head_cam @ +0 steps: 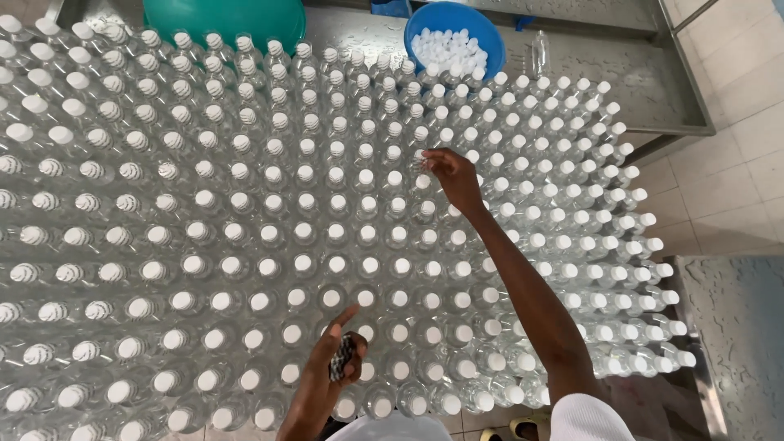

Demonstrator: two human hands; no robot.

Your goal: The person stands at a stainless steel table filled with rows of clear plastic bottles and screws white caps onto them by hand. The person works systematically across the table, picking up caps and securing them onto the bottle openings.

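We see our right hand (455, 178) stretched far over a dense field of clear plastic bottles (269, 237), its fingers (431, 157) pinched together on the white cap (422, 162) of one bottle in the far middle of the rows; the cap sits right at the fingertips, touching them, atop the bottle's neck. Our left hand (331, 363) hovers near us, low in the view, with the index finger raised and the other fingers curled around a small stack of caps (342, 357), which looks dark and ribbed against the palm. The bottles stand upright, packed side by side across the metal tabletop (645, 82); those on the near and right side wear flat white caps, while many on the left and far side show bare threaded necks. At the far edge a blue bowl (492, 28) holds a heap of loose white caps, just beside the last bottle row, and a large teal basin (224, 16) sits to its left.
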